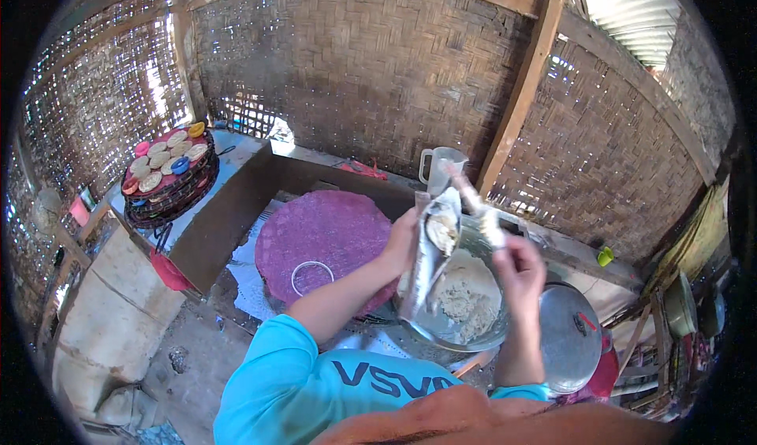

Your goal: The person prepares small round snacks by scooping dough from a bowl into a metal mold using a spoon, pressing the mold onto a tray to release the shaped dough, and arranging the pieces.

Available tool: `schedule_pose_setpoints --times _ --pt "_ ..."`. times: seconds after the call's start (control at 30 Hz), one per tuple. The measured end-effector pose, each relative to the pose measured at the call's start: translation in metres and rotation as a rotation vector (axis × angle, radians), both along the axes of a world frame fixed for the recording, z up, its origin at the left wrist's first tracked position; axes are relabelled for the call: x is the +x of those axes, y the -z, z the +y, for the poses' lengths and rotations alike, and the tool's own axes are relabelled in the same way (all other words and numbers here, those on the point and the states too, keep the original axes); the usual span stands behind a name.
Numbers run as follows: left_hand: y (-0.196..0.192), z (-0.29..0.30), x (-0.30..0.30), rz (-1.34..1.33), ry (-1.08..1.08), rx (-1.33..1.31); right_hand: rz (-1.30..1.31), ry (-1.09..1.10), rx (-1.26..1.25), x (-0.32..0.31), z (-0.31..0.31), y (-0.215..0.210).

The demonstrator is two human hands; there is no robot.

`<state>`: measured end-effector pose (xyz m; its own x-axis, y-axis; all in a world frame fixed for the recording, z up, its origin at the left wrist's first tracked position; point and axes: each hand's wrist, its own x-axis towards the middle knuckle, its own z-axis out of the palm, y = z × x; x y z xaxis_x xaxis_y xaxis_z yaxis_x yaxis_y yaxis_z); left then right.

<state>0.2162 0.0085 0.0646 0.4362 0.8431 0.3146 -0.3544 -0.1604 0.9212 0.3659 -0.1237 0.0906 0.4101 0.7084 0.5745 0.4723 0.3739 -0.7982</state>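
At my left, flat pale rounds (158,160) sit in one layer on the stacked trays (175,200), probably spaced to keep them from sticking. A white ring (313,263) lies on the purple mat (347,216). My left fingers (404,230) wrap the long metal tool (428,265), tilted above the bowl (473,347), presumably so crumbs drop onto the pale dough (475,287) there. Farther right, my right fingers (519,252) grip a blurred pale stick (476,200) by its lower end, apparently for control.
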Motion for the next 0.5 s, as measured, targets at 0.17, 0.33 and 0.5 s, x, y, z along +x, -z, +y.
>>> schedule_pose_setpoints --times 0.17,0.33,0.5 --pt "0.0 0.022 0.002 -0.43 0.231 -0.477 -0.227 0.18 -0.075 -0.006 -0.009 0.033" --pt "0.004 0.022 0.01 -0.427 0.195 -0.536 -0.38 0.397 0.132 0.007 -0.01 0.024" --pt "0.019 0.03 0.016 -0.502 0.293 -0.65 -0.774 0.386 0.24 -0.01 -0.003 0.019"
